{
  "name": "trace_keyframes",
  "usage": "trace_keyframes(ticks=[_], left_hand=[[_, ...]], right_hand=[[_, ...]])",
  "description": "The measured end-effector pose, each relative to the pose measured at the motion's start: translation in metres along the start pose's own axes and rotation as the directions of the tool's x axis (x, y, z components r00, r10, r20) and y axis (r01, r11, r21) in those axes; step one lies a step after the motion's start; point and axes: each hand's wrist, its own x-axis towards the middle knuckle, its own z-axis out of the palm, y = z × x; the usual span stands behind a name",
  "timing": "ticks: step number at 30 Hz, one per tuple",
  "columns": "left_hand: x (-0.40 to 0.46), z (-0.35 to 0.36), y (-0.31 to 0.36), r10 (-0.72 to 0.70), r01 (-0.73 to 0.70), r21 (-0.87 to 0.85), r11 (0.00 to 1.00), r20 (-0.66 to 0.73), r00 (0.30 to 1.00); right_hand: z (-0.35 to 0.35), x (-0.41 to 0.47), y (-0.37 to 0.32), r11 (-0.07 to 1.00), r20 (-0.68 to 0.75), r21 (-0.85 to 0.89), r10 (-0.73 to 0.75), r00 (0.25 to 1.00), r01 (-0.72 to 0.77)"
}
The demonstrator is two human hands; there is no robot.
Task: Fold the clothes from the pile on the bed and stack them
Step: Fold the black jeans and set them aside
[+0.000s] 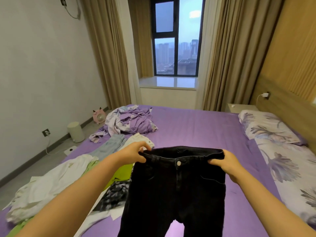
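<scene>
One pair of black jeans (176, 190) hangs in the lower centre of the frame above the bed (196, 127). Two hands grasp its waistband: left hand (135, 152), right hand (227, 164), fingers curled on the cloth. One pile of clothes (68, 175) lies at lower left.

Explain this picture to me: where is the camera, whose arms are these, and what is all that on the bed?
There is no machine here. A person wears one wide-angle camera on the head, looking forward and down, so the two bare arms are that person's own.

The left hand and the right hand each pinch one end of the waistband of black jeans, holding them up with the button facing the camera and the legs hanging down.

Below lies a bed with a purple sheet. On its left side is a pile of unfolded clothes: white, green and patterned pieces, with pale blue trousers farther back. Beyond them sits a crumpled duvet. A flowered pillow lies at the right, and a window is straight ahead.
</scene>
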Motion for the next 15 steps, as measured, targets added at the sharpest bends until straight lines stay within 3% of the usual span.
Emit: trace_keyframes(ticks=[2,5,8,10,13,15], left_hand=[[0.001,-0.005,0.002,-0.044,0.048,-0.110,0.993,0.038,0.998],[0.007,-0.016,0.008,-0.075,0.077,-0.082,0.994,0.035,0.997],[0.013,-0.039,0.025,-0.059,0.050,-0.065,0.997,-0.152,0.987],[0.018,-0.058,0.040,-0.045,-0.002,-0.172,0.985,-0.265,0.963],[0.024,-0.083,0.066,-0.026,-0.094,-0.337,0.937,-0.336,0.941],[0.025,-0.096,0.085,0.018,-0.156,-0.307,0.939,-0.409,0.912]], right_hand=[[0.000,-0.003,-0.010,1.000,-0.079,-0.001,-0.015,0.997,0.015],[-0.003,-0.003,-0.032,0.997,-0.182,-0.012,-0.074,0.981,0.073],[-0.017,-0.002,-0.063,0.991,-0.262,-0.029,-0.136,0.955,0.133],[-0.030,-0.003,-0.087,0.984,-0.296,-0.002,-0.170,0.940,0.177],[-0.052,-0.009,-0.124,0.964,-0.318,0.042,-0.235,0.918,0.261],[-0.064,-0.014,-0.151,0.944,-0.352,0.080,-0.275,0.895,0.321]])
